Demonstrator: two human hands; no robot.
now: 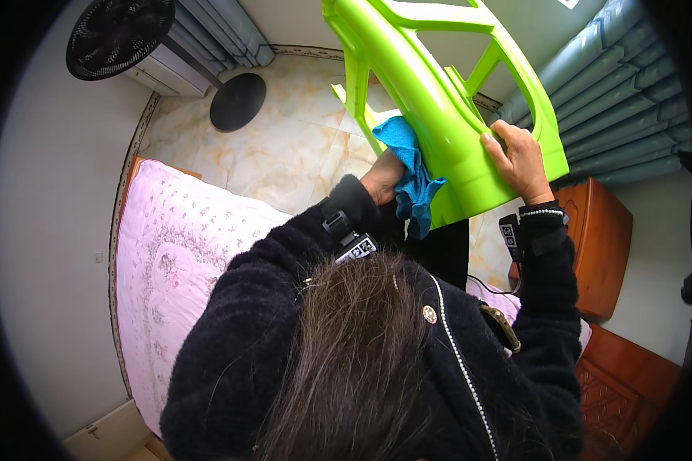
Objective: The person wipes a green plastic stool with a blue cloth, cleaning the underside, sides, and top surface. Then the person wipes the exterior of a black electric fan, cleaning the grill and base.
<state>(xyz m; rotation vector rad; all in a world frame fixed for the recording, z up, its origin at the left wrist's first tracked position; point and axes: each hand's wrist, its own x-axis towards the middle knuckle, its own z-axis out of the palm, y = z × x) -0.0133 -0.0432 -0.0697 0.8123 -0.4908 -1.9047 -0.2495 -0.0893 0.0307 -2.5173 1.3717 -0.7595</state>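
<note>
A bright green moulded plastic stool (430, 100) is held up tilted in front of me, its openings and legs stretching away to the top edge of the view. My right hand (521, 157) grips its near right part, thumb on the smooth outer face and fingers bent over into an opening. A crumpled blue cloth (414, 173) is bunched in my left hand (384, 177), against the left side of the stool. The cloth and the stool hide most of the left fingers.
To the left lies a bed with a pink floral sheet (200, 253). A black standing fan (238, 102) stands at the far left on the tiled floor (292, 115). Blue-grey curtains (623, 100) hang at the right, above a reddish-brown wooden cabinet (600, 246).
</note>
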